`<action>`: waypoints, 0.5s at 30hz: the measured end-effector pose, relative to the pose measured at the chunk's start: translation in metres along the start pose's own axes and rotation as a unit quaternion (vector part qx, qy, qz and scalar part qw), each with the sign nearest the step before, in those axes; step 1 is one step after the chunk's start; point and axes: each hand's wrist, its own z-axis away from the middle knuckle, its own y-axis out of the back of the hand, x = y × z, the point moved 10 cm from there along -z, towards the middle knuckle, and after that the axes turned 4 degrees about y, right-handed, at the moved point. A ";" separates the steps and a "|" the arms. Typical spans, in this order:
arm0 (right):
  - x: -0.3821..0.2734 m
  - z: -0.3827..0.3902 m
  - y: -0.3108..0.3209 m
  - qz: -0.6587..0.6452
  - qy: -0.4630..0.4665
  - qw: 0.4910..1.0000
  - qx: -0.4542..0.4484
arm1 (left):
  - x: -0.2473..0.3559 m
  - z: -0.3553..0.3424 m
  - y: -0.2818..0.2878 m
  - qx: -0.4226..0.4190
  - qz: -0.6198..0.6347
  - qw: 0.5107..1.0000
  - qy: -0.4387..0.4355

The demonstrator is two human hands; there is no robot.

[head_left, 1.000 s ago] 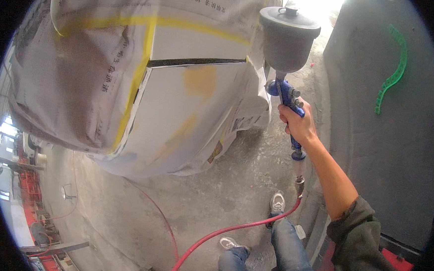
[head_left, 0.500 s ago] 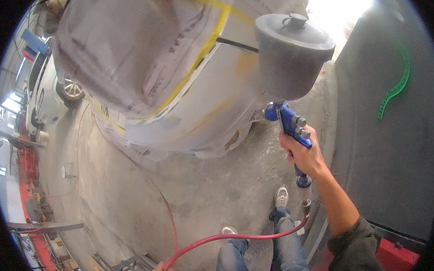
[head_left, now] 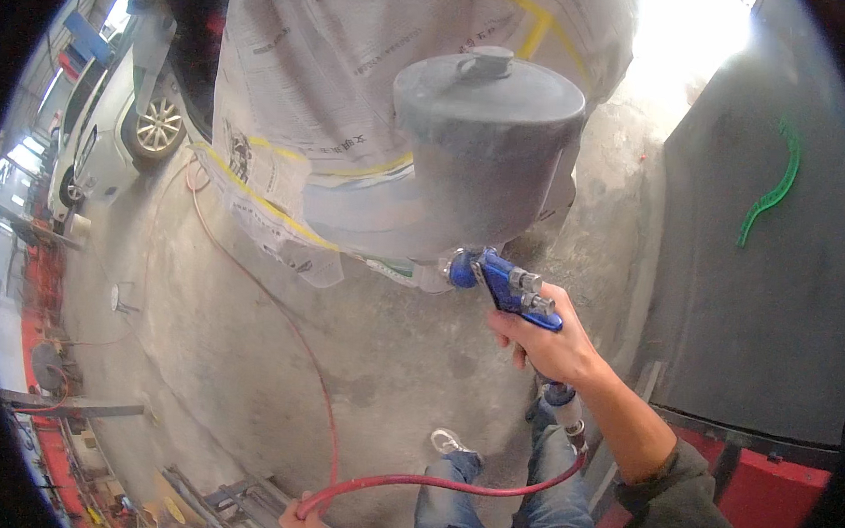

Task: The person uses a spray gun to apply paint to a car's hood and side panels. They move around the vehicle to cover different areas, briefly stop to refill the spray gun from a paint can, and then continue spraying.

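My right hand is wrapped around the grip of a blue spray gun. On top of the gun sits a large dark grey paint cup with a lid, blocking part of the view behind it. A red air hose runs from the bottom of the grip in a curve to the left. Low in the picture, my left hand is closed around that hose. Beyond the gun stands a car body panel, partly primed, bordered by yellow tape and masking paper.
The hose trails over the concrete floor toward the masked car. A white car stands at the far left. To the right is a dark grey panel with a green wavy strip. Metal stands and racks are at lower left.
My right hand has brought the spray gun left and lower. The view has shifted, so the masked car shows from another angle. My left hand still holds the hose, slightly further left.
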 end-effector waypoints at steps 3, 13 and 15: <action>-0.004 -0.005 0.012 0.010 -0.003 1.000 0.026 | -0.008 -0.001 0.003 0.047 -0.002 0.998 -0.052; -0.059 -0.021 0.143 0.134 -0.025 0.975 0.174 | 0.037 0.008 -0.049 0.011 -0.023 0.995 -0.098; -0.068 -0.025 0.160 0.144 -0.025 0.970 0.194 | 0.056 0.010 -0.056 0.008 -0.051 0.993 -0.102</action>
